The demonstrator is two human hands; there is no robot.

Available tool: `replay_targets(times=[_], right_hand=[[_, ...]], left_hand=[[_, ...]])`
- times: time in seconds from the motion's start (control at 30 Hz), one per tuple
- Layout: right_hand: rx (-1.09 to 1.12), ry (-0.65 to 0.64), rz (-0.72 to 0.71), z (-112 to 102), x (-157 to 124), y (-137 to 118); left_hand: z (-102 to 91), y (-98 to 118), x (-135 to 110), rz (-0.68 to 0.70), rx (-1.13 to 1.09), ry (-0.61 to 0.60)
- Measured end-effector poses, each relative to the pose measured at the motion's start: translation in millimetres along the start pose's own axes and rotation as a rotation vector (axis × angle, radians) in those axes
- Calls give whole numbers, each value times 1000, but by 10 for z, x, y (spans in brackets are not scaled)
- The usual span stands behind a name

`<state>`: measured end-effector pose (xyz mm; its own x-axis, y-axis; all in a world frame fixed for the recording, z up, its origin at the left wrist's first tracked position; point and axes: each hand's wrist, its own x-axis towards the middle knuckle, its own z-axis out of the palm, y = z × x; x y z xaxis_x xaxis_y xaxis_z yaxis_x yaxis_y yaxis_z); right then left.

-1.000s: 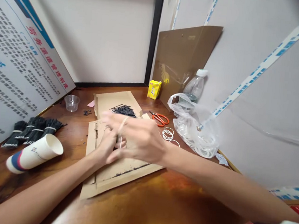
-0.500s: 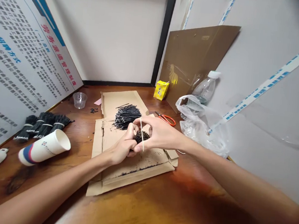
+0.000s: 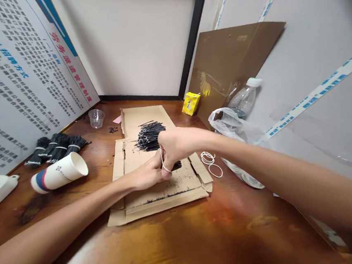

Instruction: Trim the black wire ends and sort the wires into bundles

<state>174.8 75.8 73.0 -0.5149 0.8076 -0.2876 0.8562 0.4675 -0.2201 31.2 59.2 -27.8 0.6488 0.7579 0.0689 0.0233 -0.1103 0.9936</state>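
My left hand [image 3: 147, 174] is closed around a bundle of thin black wires [image 3: 177, 165], whose brownish cut ends show past my fingers. Over it, my right hand [image 3: 179, 142] grips a stretched white rubber band [image 3: 162, 160], hooked around the thumb and running close to the bundle. My hands hide most of the bundle and part of the band. Just behind them lies a loose pile of thin black wires [image 3: 150, 136] with shiny tips, on a flattened cardboard box [image 3: 139, 157].
Spare rubber bands [image 3: 215, 170] lie right of the cardboard. Several tied wire bundles [image 3: 59, 147], a tipped paper cup [image 3: 61, 173] and a clear plastic cup [image 3: 96, 118] are at left. A yellow box [image 3: 191, 104], bottle [image 3: 244, 98] and plastic bag [image 3: 224, 118] stand behind.
My right hand has turned over and come across the bundle, bringing the stretched rubber band down toward my left hand. The spare bands now show; the right arm hides the red-handled tool.
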Motion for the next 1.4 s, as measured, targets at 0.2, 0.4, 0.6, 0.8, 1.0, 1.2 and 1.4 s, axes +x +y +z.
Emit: replay_targets(times=[0.2,0.4,0.6,0.8,1.0,1.2,1.4], right_hand=[[115,-17,14,-107,189,58],[400,122,-107,85,-72,340],[792,298,-171,616,-248,461],[996,493,-111,900,-224,412],[1324,576,71,975,-129,386],[1450,583,68,1019,-113,361],[1578,561,57,1071,-101,340]], left_hand=[[-9,5,-26,-38,34,-5],[-23,-77,4,-73,18,-8],[6,-90,-10,-58,-67,-44],[52,-40,-4,-11,-20,41],[54,-24,-2,5,141,207],[16,-40,1,102,148,223],[25,-49,-3,79,145,291]])
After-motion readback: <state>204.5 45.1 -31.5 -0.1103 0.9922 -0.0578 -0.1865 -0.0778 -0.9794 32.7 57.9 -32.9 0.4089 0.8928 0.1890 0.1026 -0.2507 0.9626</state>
